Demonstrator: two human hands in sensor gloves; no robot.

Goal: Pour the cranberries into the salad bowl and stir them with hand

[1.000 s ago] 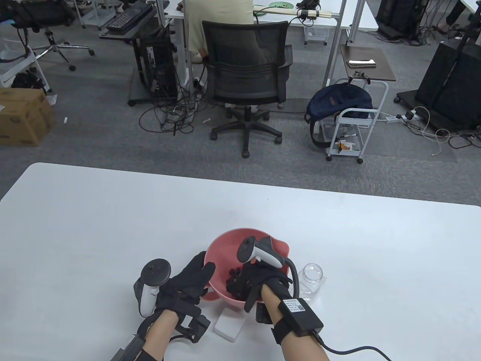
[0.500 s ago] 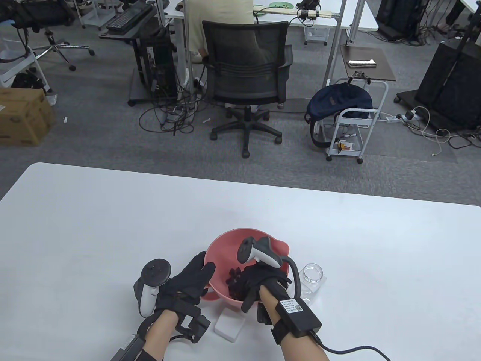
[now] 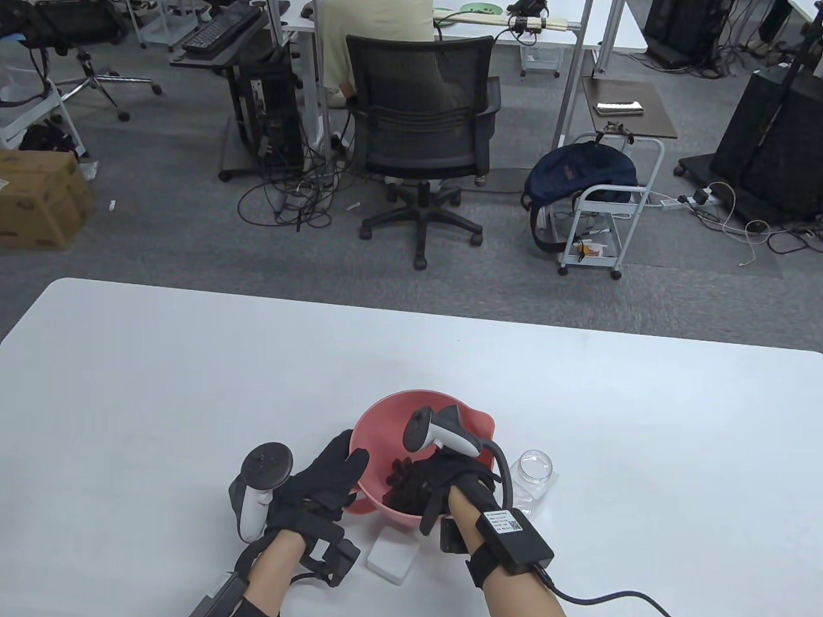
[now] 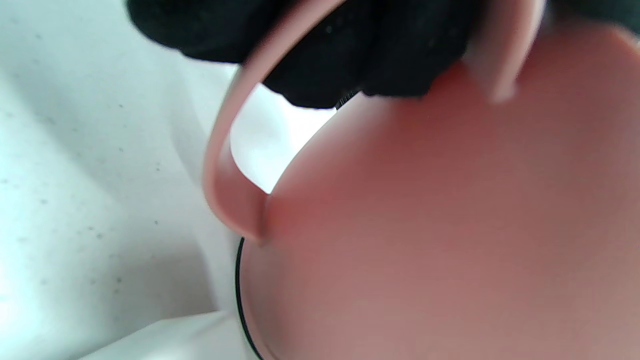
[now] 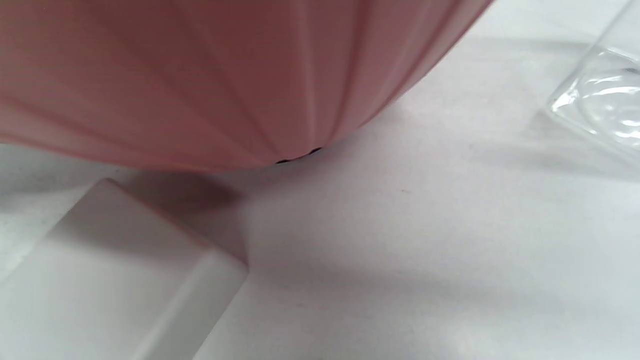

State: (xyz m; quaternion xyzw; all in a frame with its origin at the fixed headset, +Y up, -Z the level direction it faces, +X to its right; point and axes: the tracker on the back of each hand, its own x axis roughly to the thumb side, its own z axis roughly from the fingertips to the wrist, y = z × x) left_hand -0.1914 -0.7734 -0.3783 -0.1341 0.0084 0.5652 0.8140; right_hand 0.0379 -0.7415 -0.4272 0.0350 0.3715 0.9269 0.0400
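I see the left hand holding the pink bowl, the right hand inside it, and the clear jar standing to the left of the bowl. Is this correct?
Not quite: the jar stands to the right of the bowl, as the table view shows. The rest is correct: the left hand holds the bowl's handle and the right hand is inside it.

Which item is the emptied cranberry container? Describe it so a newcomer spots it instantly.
On the white table, find the pink salad bowl near the front edge, where both gloved hands work. Just right of the bowl stands a clear jar, open-mouthed and apparently empty. It is the only see-through thing there; the white block in front of the bowl is opaque.
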